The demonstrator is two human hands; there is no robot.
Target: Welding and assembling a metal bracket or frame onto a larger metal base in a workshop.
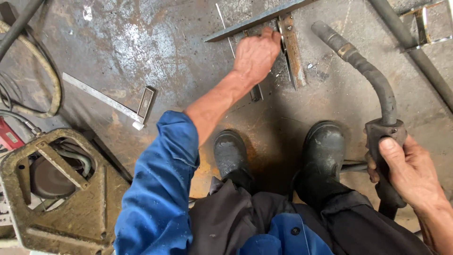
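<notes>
Hands at a steel joint on a workshop floor: the left hand [257,56], reaching fwd from a blue sleeve [160,189], pressed bent fingertips onto the spot where a rusty flat bar [293,52] met a long grey steel strip [255,21]. Whether the fingers pinched anything small could not be told. The right hand [410,172] was wrapped tight round the grip of a welding torch [377,89], thumb on top, w/ the curved neck and nozzle pointing up the frame, well apart from the joint.

By the look of it, the step in hand was lining up and steadying the two pieces, torch held back. Bringing the nozzle to the joint would call for the bar kept square to the strip and the fingertips drawn clear.

A try square [113,101] lay on the stained steel floor [141,42] to the left; two black boots [230,153] stood just below the workpiece.

Only container-like thing: an open cast metal housing [89,208] at lower left, w/ a dark round part [47,179] and hoses visible inside its cut-out.
</notes>
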